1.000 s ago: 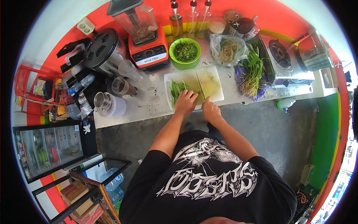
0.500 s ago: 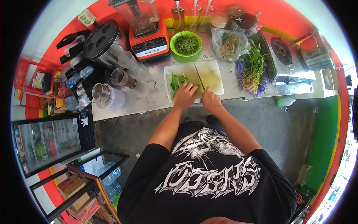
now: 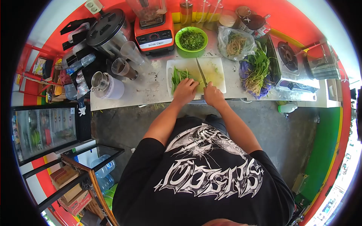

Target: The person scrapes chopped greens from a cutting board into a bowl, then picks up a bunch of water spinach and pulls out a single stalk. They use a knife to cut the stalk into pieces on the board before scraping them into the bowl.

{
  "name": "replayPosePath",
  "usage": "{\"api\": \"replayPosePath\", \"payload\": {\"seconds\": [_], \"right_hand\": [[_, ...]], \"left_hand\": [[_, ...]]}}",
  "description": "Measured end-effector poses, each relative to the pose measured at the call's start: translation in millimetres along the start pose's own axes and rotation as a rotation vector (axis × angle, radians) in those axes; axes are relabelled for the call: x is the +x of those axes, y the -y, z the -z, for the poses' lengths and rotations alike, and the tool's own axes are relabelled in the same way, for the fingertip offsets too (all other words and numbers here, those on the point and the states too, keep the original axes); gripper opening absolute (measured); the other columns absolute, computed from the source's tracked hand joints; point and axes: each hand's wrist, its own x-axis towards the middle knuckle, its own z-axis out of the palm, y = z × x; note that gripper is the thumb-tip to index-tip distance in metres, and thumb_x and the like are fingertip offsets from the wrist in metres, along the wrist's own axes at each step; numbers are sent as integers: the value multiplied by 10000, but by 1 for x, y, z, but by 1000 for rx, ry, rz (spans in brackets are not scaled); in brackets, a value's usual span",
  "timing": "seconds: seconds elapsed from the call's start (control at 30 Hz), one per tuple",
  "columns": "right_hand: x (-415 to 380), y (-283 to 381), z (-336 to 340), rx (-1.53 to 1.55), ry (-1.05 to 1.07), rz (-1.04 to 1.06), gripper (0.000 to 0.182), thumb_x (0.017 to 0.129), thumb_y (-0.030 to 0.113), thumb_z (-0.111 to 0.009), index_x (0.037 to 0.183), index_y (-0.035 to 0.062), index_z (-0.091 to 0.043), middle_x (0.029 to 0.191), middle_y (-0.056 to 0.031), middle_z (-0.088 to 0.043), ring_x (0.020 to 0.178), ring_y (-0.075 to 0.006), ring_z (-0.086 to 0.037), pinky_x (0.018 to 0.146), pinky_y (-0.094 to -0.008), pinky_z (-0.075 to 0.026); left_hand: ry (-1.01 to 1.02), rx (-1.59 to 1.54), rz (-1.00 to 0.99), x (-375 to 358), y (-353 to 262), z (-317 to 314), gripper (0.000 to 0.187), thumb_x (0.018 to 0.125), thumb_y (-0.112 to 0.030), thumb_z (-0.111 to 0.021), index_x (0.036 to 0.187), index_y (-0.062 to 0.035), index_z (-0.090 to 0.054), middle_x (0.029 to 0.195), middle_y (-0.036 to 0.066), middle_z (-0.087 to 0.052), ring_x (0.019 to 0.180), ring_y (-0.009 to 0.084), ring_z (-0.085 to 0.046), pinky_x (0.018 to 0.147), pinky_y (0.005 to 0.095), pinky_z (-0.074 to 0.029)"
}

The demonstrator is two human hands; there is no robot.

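Note:
On the left half of a white cutting board (image 3: 219, 84), long green leaves (image 3: 176, 80) lie flat. My left hand (image 3: 185, 91) presses on their right end with bent fingers and holds them against the board. Closed around a knife handle, my right hand (image 3: 213, 94) is at the board's front edge. The knife blade (image 3: 201, 70) points away from me across the board, just right of my left fingertips. Small green bits lie on the board's right side. Behind the board stands a green bowl (image 3: 191, 51) filled with chopped greens.
A red blender (image 3: 154, 37) stands at the back. Left are plastic cups (image 3: 123, 69) and a white jug (image 3: 112, 88). Unchopped greens with roots (image 3: 257, 74), a plastic bag of roots (image 3: 235, 45) and a gas stove (image 3: 288, 56) are right.
The view has shifted slightly. The knife blade now tilts a little more to the left, and both hands remain at nearly the same places on the board.

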Motion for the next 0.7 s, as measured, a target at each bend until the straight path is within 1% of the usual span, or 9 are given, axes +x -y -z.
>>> {"api": "replayPosePath", "payload": {"seconds": [0.1,0.2,0.3,0.37,0.43,0.5,0.6,0.67,0.7], "right_hand": [[-7,-1,0,9,20,8,349,1037,314,-506,1114,-25,-472,1004,-351,-680,977,-526,-669,877,-588,-521],[-24,5,-11,51,24,-82,360,1039,321,-504,1119,-29,-471,1005,-351,-681,990,-528,-667,890,-590,-517],[-16,5,-10,53,25,-77,359,1038,322,-501,1121,-26,-471,1015,-355,-679,999,-530,-664,895,-594,-513],[-6,3,-3,39,27,-53,355,1038,321,-499,1121,-23,-471,1021,-357,-678,1004,-531,-663,898,-597,-510],[-8,4,4,28,24,-37,350,1039,319,-496,1120,-21,-472,1028,-360,-676,1009,-531,-661,900,-599,-507],[-14,6,8,-15,86,-35,343,1041,313,-507,1134,-15,-468,1062,-332,-689,1030,-486,-683,901,-552,-540],[-26,4,-6,12,69,-82,345,1038,313,-511,1138,-15,-470,1061,-328,-691,1027,-486,-685,903,-546,-543],[-23,4,-5,2,77,-80,353,1037,312,-512,1150,-19,-470,1070,-331,-688,1033,-486,-683,909,-549,-541],[-23,5,-5,5,82,-87,361,1035,312,-514,1162,-23,-470,1080,-333,-686,1039,-487,-682,915,-552,-538]], "left_hand": [[3,-10,12,2,-1,1,236,815,-48,-665,1048,-64,-695,923,87,-628,903,300,-599,795,418,-518],[-7,-22,4,3,0,0,226,811,-45,-664,1033,-64,-700,911,86,-620,891,304,-597,782,421,-516],[-10,-40,21,2,1,-1,217,805,-36,-661,1018,-62,-701,900,85,-614,887,304,-597,775,424,-514],[36,-9,20,0,3,-3,255,818,-86,-657,1072,-83,-682,954,86,-603,944,293,-594,831,422,-506],[33,-8,19,-1,3,-4,252,819,-88,-655,1069,-84,-685,948,85,-602,942,292,-594,828,423,-506],[22,-8,18,0,4,-4,249,819,-90,-653,1065,-85,-688,942,84,-602,941,292,-595,826,424,-506],[42,-32,43,1,5,-3,239,818,-95,-655,1054,-87,-692,933,84,-601,942,293,-594,821,426,-506],[-3,-75,23,2,3,-1,194,785,-31,-665,976,-57,-693,881,91,-606,887,310,-596,773,425,-513],[-9,-71,31,1,4,-1,194,785,-31,-665,976,-57,-693,881,91,-606,887,310,-596,773,425,-513]]}}
